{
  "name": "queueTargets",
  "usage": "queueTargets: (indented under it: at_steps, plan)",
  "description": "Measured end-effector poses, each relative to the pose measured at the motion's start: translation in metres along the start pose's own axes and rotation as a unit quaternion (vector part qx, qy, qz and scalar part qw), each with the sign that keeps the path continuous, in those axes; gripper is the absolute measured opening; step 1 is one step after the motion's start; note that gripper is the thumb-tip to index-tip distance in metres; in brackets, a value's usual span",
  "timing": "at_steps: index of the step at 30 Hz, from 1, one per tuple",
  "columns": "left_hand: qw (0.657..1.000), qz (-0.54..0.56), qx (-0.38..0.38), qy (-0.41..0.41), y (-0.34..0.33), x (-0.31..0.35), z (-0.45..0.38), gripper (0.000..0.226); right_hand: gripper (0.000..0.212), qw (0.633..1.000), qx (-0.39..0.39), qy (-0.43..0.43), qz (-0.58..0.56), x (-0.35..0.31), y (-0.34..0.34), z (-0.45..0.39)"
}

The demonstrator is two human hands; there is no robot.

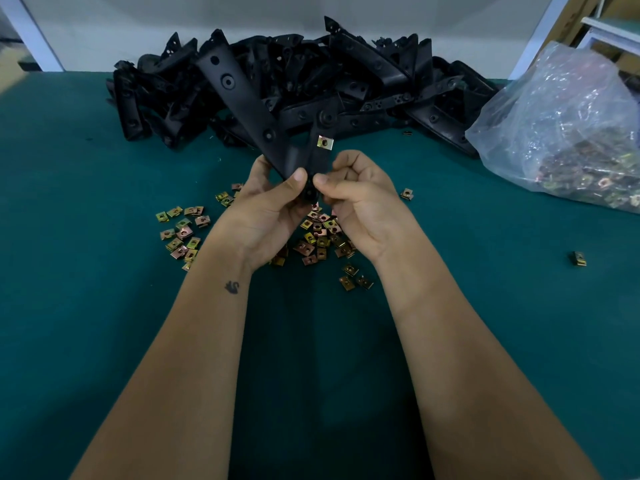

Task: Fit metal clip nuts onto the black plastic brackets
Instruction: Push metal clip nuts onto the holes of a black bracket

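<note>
Held bracket: a black V-shaped plastic bracket (277,147) is raised above the table, its two arms fanning out toward 11 and 1 o'clock from the joint held in the hands.
Fitted nut: one brass-coloured clip nut (325,143) sits clipped on the shorter arm, at 12 o'clock from the right hand.
Left hand: the left hand (268,211) grips the lower end of the bracket, thumb laid across its front face, fingers wrapped behind.
Right hand: the right hand (358,202) is curled, thumb and forefinger pinching the bracket's lower end just beside the left thumb; whether a nut lies between the fingertips cannot be told.
Loose nuts: a scatter of clip nuts (320,239) lies on the table directly beneath both hands, with a second cluster (181,233) at 9 o'clock of the left wrist.
Stray nut: a single nut (577,258) lies well apart at 3 o'clock.
Bracket stock: a heap of black brackets (346,81) is piled at 12 o'clock along the far table edge.
Bag: a clear plastic bag (568,126) holding more nuts rests at 2 o'clock, touching the heap's right end.
Table: green cloth surface (86,202).
Mark: a small dark tattoo (232,287) shows on the left forearm.
</note>
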State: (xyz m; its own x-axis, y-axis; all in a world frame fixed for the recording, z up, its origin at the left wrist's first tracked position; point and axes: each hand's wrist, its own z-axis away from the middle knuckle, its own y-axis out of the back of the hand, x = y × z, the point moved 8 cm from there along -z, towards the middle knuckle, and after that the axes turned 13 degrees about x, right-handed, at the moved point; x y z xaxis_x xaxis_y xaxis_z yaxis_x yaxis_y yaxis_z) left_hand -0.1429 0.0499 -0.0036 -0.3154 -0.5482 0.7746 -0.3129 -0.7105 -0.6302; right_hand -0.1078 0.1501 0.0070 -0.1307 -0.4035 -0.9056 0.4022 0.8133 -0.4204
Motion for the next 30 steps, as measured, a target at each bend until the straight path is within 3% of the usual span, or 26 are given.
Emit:
queueTargets:
  at_steps: [9, 20, 25, 30]
  plan:
    - [1.0, -0.006, 0.024, 0.005, 0.001, -0.005, -0.002, 0.027, 0.031, 0.998, 0.05, 0.001, -0.023, 0.004, 0.0, -0.001]
    - [0.999, -0.016, -0.031, 0.022, -0.003, 0.0, 0.001, 0.033, 0.025, 1.0, 0.003, 0.002, 0.004, -0.002, -0.005, 0.003]
    - [0.996, 0.05, 0.076, -0.021, -0.001, -0.003, -0.007, 0.017, 0.018, 0.986, 0.08, 0.105, 0.105, -0.015, 0.001, 0.006]
    - [0.98, 0.128, 0.15, -0.008, -0.006, -0.012, -0.005, 0.015, 0.03, 0.981, 0.119, 0.114, 0.101, -0.018, 0.005, 0.02]
